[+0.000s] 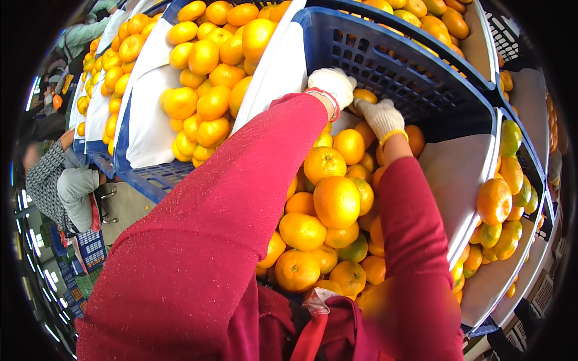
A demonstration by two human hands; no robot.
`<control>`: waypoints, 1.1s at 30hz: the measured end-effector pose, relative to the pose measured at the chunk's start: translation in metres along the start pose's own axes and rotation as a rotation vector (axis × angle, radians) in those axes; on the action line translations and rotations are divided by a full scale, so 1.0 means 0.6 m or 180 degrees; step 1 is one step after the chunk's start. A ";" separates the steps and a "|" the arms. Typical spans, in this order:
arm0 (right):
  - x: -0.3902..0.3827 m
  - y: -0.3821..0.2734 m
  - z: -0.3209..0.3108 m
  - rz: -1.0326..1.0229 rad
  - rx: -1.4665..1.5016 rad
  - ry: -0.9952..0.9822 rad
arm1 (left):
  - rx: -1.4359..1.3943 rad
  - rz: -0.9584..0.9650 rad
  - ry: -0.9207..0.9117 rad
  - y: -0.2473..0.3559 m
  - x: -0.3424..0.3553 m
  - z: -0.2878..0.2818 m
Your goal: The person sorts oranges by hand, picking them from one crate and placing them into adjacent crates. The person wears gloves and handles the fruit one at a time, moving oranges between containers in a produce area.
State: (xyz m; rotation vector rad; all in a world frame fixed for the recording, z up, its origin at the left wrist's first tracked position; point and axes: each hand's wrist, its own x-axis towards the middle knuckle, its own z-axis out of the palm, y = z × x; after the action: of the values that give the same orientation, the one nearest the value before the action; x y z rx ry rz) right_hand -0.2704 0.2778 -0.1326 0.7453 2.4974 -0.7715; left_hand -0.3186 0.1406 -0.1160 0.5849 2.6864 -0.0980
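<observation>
Both my hands, in white knit gloves, reach into the far part of a blue plastic crate (313,30) partly filled with mandarins (337,201). My left hand (331,86) is beside the crate's white paper liner (274,72), a red-and-white band at its wrist; its fingers are hidden below the glove's back. My right hand (382,117), with a yellow cuff, has its fingers curled against a mandarin (365,95) lying between the two hands. Several more mandarins are heaped beneath my forearms, mostly orange, one greenish.
Another lined crate of mandarins (214,78) stands at left, with more beyond it. At right, a crate holds green-tinged mandarins (495,200); another crate (442,27) is at the far side. A person in a patterned sleeve (48,174) sits at far left near stacked blue crates (91,248).
</observation>
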 end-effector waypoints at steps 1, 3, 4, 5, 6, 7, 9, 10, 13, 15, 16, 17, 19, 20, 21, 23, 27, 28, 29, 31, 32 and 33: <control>-0.008 0.007 -0.006 -0.0155 -0.0086 -0.0073 | -0.0162 -0.0162 -0.0231 -0.006 0.002 -0.001; -0.019 0.014 -0.022 -0.0338 0.0134 0.0353 | -0.0290 -0.0149 -0.0253 -0.020 -0.004 0.006; -0.034 0.013 -0.045 -0.0280 0.0372 0.0158 | -0.0399 -0.0131 -0.0283 -0.021 -0.002 0.001; -0.036 0.013 -0.050 -0.0299 0.0332 0.0225 | -0.0508 -0.0122 -0.0317 -0.023 -0.002 -0.004; -0.036 0.013 -0.053 -0.0324 0.0290 0.0285 | -0.0433 0.0025 -0.0018 -0.022 -0.011 -0.003; -0.037 0.015 -0.055 -0.0354 0.0251 0.0333 | -0.0546 -0.0149 0.0135 -0.016 -0.014 -0.003; -0.033 0.019 -0.049 -0.0362 0.0003 0.0253 | -0.0775 -0.0516 0.0440 -0.008 -0.015 0.000; -0.041 0.009 -0.043 -0.0330 -0.0146 0.0232 | -0.0775 -0.0631 0.0233 -0.010 -0.010 0.000; -0.048 -0.013 -0.031 -0.0245 -0.0366 0.0172 | -0.0768 -0.0937 -0.0119 -0.011 0.004 -0.005; -0.037 -0.017 -0.021 -0.0235 -0.0453 0.0084 | -0.0757 -0.1086 0.0005 -0.003 -0.001 -0.007; -0.032 -0.015 -0.016 -0.0124 -0.0483 0.0035 | -0.0853 -0.1065 0.0167 -0.001 -0.004 0.001; -0.032 -0.013 -0.024 -0.0154 -0.0462 -0.0047 | -0.0768 -0.0882 0.0197 0.000 -0.001 0.004; -0.024 -0.002 -0.015 -0.0114 -0.0403 0.0004 | -0.0075 -0.0137 0.0427 0.007 -0.007 0.020; -0.019 0.006 -0.016 -0.0124 -0.0431 0.0014 | 0.0198 0.0024 0.0141 0.017 -0.007 0.008; -0.003 0.019 -0.011 -0.0112 -0.0463 -0.0075 | 0.0373 0.0235 0.0083 0.017 -0.008 0.008; -0.018 0.020 -0.021 -0.0189 -0.0396 -0.0058 | 0.0663 0.0580 0.0009 0.009 -0.012 0.005; -0.006 0.041 -0.027 -0.0283 -0.0172 -0.0018 | 0.0222 -0.0039 0.0117 0.003 -0.010 0.010; -0.005 0.037 -0.028 -0.0286 -0.0204 -0.0059 | 0.0138 -0.0125 0.0123 -0.001 -0.008 0.014; -0.004 0.033 -0.028 -0.0292 -0.0235 -0.0102 | 0.0137 -0.0196 0.0122 -0.002 -0.006 0.019; 0.002 0.032 -0.029 -0.0312 -0.0247 -0.0147 | 0.0130 -0.0297 0.0104 0.003 -0.006 0.028; 0.006 0.034 -0.028 -0.0299 -0.0253 -0.0168 | 0.0205 -0.0169 0.0371 0.007 -0.010 0.035; 0.010 0.036 -0.027 -0.0261 -0.0225 -0.0159 | 0.0302 -0.0041 0.0326 0.009 -0.006 0.035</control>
State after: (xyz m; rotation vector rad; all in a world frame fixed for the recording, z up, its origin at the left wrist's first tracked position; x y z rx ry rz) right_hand -0.2656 0.3048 -0.1317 0.5954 2.5092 -0.7168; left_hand -0.3059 0.1408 -0.1337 0.6171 2.7973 -0.2054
